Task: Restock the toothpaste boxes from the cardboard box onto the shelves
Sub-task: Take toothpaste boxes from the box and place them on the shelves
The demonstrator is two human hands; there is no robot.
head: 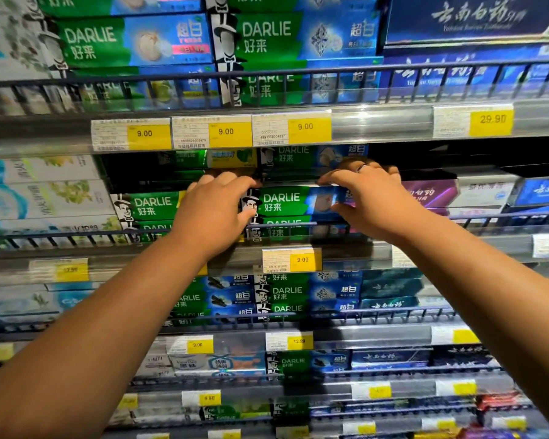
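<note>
Both forearms [108, 327] reach to the shelf [355, 251], where a green Darlie toothpaste box [292, 201] tops its stack [286, 231], left hand [216, 204] and right hand [371, 198] each gripping an end, probably squaring it behind the wire rail [76, 234] just below the grip.

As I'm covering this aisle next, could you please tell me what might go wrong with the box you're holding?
The Darlie box, gripped only at its ends by the left hand and right hand, rides above the wire rail, so it could slip forward over it. The left hand also overlaps the neighbouring Darlie stack and might nudge it askew.
</note>
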